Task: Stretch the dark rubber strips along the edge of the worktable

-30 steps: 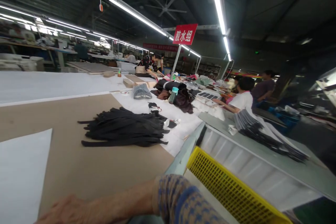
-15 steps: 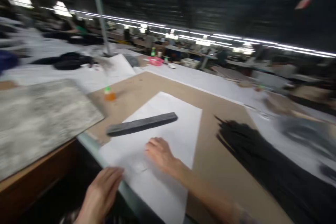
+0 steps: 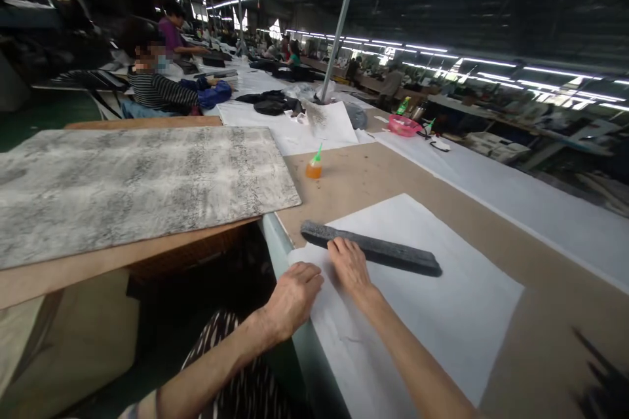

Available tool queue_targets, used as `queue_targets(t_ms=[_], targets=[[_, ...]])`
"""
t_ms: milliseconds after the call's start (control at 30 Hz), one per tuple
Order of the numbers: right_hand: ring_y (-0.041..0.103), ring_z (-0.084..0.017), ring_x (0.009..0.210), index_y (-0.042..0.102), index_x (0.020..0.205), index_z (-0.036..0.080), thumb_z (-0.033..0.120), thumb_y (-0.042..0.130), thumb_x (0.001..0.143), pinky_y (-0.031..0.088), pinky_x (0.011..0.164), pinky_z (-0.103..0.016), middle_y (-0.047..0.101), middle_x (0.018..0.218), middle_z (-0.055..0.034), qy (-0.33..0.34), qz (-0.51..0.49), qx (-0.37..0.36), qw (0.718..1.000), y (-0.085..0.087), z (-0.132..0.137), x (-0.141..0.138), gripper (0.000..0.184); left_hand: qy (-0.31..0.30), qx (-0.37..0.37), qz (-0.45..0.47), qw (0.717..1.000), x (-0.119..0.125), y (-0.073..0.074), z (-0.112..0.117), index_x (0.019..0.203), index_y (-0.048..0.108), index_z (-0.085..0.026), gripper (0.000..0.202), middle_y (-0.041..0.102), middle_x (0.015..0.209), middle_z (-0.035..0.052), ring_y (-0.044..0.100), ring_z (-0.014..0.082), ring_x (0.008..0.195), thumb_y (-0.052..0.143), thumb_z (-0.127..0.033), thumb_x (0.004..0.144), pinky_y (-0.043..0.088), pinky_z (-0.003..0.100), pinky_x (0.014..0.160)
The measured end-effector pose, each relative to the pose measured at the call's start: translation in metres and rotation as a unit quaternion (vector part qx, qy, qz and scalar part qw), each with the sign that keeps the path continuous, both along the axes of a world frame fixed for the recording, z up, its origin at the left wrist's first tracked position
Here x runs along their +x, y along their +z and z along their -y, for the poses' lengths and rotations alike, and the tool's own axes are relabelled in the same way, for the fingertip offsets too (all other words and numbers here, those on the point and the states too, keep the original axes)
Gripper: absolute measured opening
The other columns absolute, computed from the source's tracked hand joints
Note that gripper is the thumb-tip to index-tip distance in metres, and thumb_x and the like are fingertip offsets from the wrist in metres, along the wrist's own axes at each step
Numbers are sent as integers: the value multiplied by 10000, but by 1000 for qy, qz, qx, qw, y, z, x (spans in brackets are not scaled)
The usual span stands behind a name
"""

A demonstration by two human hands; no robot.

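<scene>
A large white sheet (image 3: 427,314) lies over the brown tabletop and reaches the near edge. My left hand (image 3: 293,298) is at the sheet's left border, by the table edge, fingers bent together on the paper. Close beside it, my right hand (image 3: 348,265) rests on the sheet with its fingers laid forward. Its fingertips reach the near side of a long dark grey bar (image 3: 378,250), which lies across the sheet; whether they touch it I cannot tell. The undersides of both hands are hidden.
A small bottle of orange liquid (image 3: 314,169) with a green nozzle stands beyond the bar. On the left is a mottled grey-white board (image 3: 147,183). A pink basket (image 3: 403,124) sits farther back. A person in a striped top (image 3: 160,93) sits at the far left.
The view has swung left, bringing the board and people more into sight. My right hand has moved across the sheet to the bar, nearer my left hand, which stays at the sheet's edge.
</scene>
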State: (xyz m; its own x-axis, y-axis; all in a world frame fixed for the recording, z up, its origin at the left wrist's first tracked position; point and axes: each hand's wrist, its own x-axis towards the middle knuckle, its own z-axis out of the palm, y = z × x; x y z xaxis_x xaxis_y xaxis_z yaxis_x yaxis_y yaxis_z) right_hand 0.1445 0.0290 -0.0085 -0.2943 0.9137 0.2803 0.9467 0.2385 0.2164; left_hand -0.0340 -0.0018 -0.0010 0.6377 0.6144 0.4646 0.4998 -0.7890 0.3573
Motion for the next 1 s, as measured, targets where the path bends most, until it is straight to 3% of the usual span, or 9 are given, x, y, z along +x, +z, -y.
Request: queue_targets(t_ms=[167,300,433,567,833,1000], targets=[[499,-202,858,599,852,163,42,381,839,339,734,-311,578,889,-89,-23,-44,-81,995,5,-11,-3,249,-5,-40,-74,996,14,-1,-5,761,565,-156,175,593,785,37,552,182,781,417,-99,835,463,329,757],[536,-155,776,608,813,185,93,408,849,335,645,-254,606,849,-44,-40,-87,-122,988,20,-18,6,223,-10,-42,-95,995,23,-2,-9,772,547,-155,168,583,804,40,543,181,785,408,-72,820,448,327,780],[556,-111,734,620,844,219,173,400,872,331,630,-207,640,808,10,-39,-142,-175,974,31,-23,16,227,-23,3,-108,994,34,0,-18,880,553,-127,189,583,970,93,520,226,975,446,-35,754,400,356,905],[564,-110,720,623,806,207,181,388,864,327,627,-199,652,777,2,-51,-178,-203,961,34,-24,17,243,-13,48,-137,989,43,2,-30,970,545,-76,260,556,1080,149,461,260,1097,459,-44,727,299,378,1011],[559,-145,723,593,687,201,178,449,815,321,646,-239,631,727,-18,-88,-249,-189,946,32,-22,8,193,100,34,-196,975,49,-7,-38,994,528,-83,276,563,940,120,519,242,863,379,-38,766,402,378,835],[546,-155,750,565,675,193,189,485,779,351,701,-264,609,766,-30,-148,-378,-100,908,21,-25,13,131,103,10,-240,965,52,-9,-37,1070,500,-67,331,561,1002,146,529,259,902,422,-53,748,411,380,824]])
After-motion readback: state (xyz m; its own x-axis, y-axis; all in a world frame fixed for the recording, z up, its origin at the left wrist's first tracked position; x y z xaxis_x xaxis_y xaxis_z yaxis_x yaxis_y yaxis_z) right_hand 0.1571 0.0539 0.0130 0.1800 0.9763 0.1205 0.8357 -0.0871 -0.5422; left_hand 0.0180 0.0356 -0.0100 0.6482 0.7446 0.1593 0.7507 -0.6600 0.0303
